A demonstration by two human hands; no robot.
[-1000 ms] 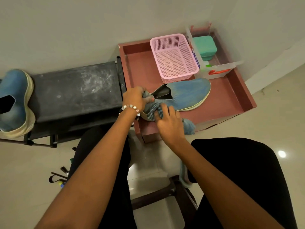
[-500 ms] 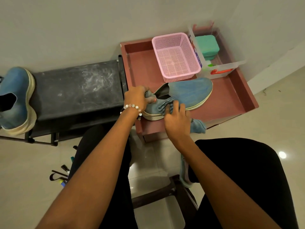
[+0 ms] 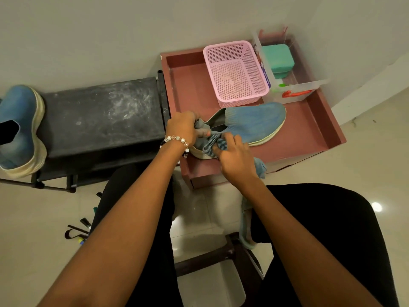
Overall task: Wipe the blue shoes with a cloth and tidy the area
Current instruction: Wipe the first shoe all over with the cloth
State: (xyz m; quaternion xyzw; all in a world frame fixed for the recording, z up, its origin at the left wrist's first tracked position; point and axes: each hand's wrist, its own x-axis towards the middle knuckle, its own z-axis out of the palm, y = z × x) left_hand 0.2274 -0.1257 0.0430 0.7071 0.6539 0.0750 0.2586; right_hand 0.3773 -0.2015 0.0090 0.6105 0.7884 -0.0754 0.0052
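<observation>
We see one blue shoe (image 3: pixel 252 121) lying on its side in the reddish-brown tray (image 3: pixel 309 134), its toe pointing to the right and its pale sole facing the near edge. Our left hand (image 3: pixel 182 127) grips the heel end of this shoe, the fingers (image 3: pixel 202 131) curled over the collar, with a beaded bracelet (image 3: pixel 177 140) on the wrist. Our right hand (image 3: pixel 234 158) holds the cloth (image 3: pixel 213 144), a blue-grey striped piece, bunched against the heel side of the shoe; its fingers are bent round the fabric, pressing it onto the shoe just beside the left hand. A loose end of the cloth shows under the right wrist, near the tray's front edge.

Behind the shoe in the tray stands a pink basket (image 3: pixel 235 73), almost touching the shoe's upper. To its right sits a clear plastic box (image 3: pixel 294 89) holding a green case (image 3: pixel 277 57) and something with an orange-red handle.

The second blue shoe (image 3: pixel 18 129) rests at the far left on the dark rack (image 3: pixel 99 111), well apart from the tray, its sole turned toward the rack's top. The rack's surface is scuffed with whitish marks. Below, on the pale tiled floor (image 3: pixel 343 156), small dark items lie beside our left knee; we cannot tell what they are
</observation>
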